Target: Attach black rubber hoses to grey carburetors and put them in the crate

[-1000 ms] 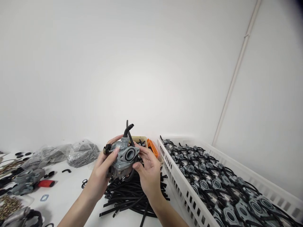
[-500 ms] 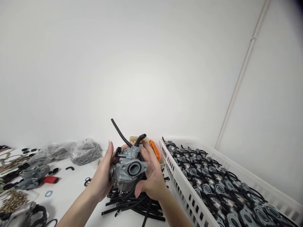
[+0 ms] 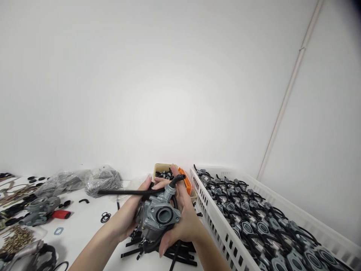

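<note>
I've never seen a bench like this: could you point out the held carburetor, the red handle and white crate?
Carburetor (image 3: 152,221): head view, on its grey metal body.
Red handle (image 3: 60,214): head view, on its middle.
White crate (image 3: 222,226): head view, on its left wall.

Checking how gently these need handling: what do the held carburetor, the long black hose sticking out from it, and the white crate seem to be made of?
Carburetor: probably cast metal, satin grey, with soft highlights along its moulded edges.
Black hose: likely rubber or soft plastic, smooth and dark; its flexibility isn't certain from this view.
White crate: apparently moulded plastic, with evenly slotted walls.
</note>
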`<state>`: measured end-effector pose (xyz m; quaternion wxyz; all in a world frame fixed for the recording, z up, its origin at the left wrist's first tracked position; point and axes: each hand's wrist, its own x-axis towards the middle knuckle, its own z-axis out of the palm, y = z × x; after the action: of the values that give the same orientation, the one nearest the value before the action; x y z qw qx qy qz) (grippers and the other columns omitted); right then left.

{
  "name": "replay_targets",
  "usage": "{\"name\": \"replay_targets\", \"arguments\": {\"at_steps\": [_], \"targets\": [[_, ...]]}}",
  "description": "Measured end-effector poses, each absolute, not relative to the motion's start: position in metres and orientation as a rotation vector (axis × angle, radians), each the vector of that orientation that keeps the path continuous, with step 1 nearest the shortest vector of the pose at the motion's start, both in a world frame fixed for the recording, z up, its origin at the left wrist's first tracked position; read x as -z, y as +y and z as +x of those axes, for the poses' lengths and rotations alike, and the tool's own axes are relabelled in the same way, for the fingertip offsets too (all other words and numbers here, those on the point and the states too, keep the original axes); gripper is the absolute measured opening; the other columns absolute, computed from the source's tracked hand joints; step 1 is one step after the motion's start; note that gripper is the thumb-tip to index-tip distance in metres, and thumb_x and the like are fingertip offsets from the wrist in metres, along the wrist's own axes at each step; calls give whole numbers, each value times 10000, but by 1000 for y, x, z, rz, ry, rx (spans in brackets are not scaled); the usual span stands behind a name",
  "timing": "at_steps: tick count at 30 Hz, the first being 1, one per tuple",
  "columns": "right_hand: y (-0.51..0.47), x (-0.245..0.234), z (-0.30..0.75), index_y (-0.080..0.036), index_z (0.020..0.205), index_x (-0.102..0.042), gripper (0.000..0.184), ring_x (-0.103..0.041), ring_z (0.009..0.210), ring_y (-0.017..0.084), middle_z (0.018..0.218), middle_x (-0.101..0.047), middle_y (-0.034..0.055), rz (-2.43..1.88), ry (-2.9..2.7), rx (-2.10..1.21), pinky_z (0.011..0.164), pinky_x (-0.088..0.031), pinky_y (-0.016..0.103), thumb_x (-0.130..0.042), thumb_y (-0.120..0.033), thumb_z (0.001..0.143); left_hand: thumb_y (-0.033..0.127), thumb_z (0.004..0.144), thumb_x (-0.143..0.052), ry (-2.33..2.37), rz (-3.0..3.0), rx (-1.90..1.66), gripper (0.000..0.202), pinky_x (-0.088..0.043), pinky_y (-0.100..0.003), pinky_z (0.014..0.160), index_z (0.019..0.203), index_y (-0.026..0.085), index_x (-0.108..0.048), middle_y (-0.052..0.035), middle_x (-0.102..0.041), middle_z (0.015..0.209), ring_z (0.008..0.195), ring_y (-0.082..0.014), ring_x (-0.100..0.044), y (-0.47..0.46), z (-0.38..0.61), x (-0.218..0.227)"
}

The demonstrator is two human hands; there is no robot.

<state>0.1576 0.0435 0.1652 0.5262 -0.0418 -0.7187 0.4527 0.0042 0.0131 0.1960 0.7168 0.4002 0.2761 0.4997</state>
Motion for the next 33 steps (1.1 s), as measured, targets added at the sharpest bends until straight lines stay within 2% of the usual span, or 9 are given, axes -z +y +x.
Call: {"name": "replay_targets", "arguments": {"at_steps": [5,11,13,16,18,22,26,29,33], "targets": [[45,-167,160,-301,1522,-142,1474,-475,1321,322,1363,-521,147,-157,-1712,-1116,1129,-315,512,-943,-443,292,544,636,-796,584,1039,-1204,460,-538,-292,846,961,221,-756,-61,-736,1057,973,-238,-683,12,5,-196],[57,-174,161,-389,1471,-265,1203,-492,1295,273,1336,-529,83,-114,-1618,-952,1112,-357,473,-903,-494,457,570,669,-762,612,1063,-1287,679,-543,-334,842,1231,217,-619,-107,-705,1110,1073,-290,-643,23,2,-190],[57,-179,165,-374,1418,-374,965,-516,1253,241,1270,-565,68,-208,-1567,-814,1064,-414,414,-863,-468,592,573,692,-740,670,1083,-1409,729,-541,-362,854,1295,209,-553,-120,-690,1124,1082,-301,-634,27,0,-187],[47,-185,171,-301,1164,-604,339,-610,1022,179,1064,-639,46,-401,-1560,-555,880,-505,308,-688,-374,844,562,700,-737,783,1137,-1690,728,-531,-365,865,1313,239,-512,-87,-679,1103,1015,-267,-651,33,1,-185],[35,-187,171,-242,983,-659,131,-620,853,160,917,-655,37,-521,-1668,-397,763,-519,276,-637,-323,882,555,704,-736,890,1163,-1873,699,-528,-331,818,1305,276,-511,-50,-675,1050,922,-224,-659,35,1,-182],[14,-182,158,-176,1014,-687,177,-621,786,180,860,-653,62,-696,-1903,-34,712,-533,294,-671,-257,857,543,733,-714,1118,1183,-2112,629,-501,-297,780,1287,317,-521,-19,-649,995,854,-190,-629,32,3,-180],[12,-173,144,-135,1125,-659,260,-605,696,146,837,-601,72,-667,-1920,224,616,-538,248,-481,-110,938,521,739,-716,1195,1181,-2178,629,-476,-318,891,1294,303,-514,-34,-626,1040,971,-219,-607,25,7,-184],[15,-169,140,-137,1045,-669,278,-593,657,123,863,-571,80,-627,-1787,358,596,-547,235,-456,-23,907,552,722,-715,1120,1110,-2159,676,-503,-302,810,1303,283,-499,-39,-624,1010,889,-205,-617,23,10,-187],[15,-164,135,-181,1041,-649,309,-639,760,143,883,-588,71,-586,-1666,448,667,-583,246,-483,18,872,618,681,-716,1033,1027,-2133,765,-507,-282,716,1319,273,-472,-30,-630,979,779,-173,-622,26,12,-186]]}}
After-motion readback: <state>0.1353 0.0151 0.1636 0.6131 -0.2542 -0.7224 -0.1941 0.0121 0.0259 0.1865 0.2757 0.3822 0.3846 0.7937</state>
